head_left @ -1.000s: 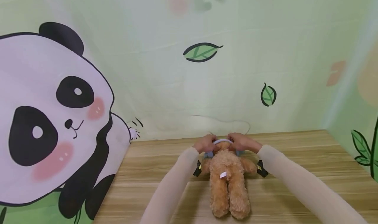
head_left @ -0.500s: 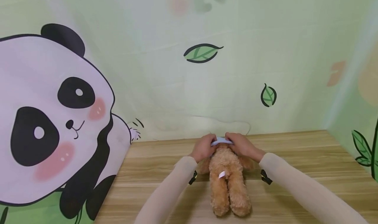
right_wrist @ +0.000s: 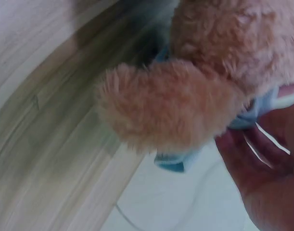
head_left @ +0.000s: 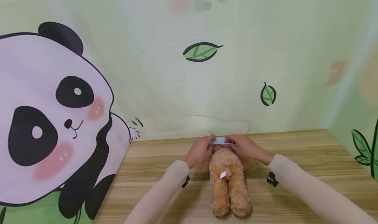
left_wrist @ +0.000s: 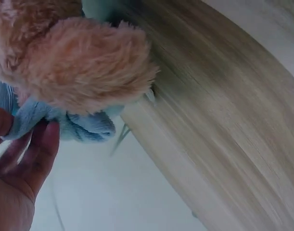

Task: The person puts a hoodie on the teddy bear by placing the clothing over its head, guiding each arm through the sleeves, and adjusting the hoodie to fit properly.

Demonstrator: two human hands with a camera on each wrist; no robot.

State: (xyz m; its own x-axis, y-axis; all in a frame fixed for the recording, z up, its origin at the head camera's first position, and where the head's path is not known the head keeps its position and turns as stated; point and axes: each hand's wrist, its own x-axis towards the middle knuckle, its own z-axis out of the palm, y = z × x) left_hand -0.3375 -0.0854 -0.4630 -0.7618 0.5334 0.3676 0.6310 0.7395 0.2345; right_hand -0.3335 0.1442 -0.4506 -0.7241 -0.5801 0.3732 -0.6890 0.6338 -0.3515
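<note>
A light brown plush toy [head_left: 225, 171] lies on the wooden table, legs toward me and a small white tag [head_left: 223, 174] between its hips. Its head end is mostly hidden by my hands and a pale blue cloth [head_left: 220, 141]. My left hand [head_left: 199, 151] pinches the left side of the cloth; the left wrist view shows a blue fold [left_wrist: 33, 113] between thumb and fingers. On the other side my right hand [head_left: 246, 148] holds the cloth's right part, and in the right wrist view blue fabric [right_wrist: 255, 113] shows at its fingers. Furry arms stick out below both hands.
The wooden table [head_left: 153, 174] ends at a pale green backdrop [head_left: 165, 86] just beyond the toy's head. A large printed panda [head_left: 63, 119] covers the left wall. Black straps [head_left: 272, 179] hang at both wrists.
The blue band, earlier a thin arch over the toy's head, now stretches flatter and wider between my hands. Both forearms have spread outward and the blue side pieces are now covered.
</note>
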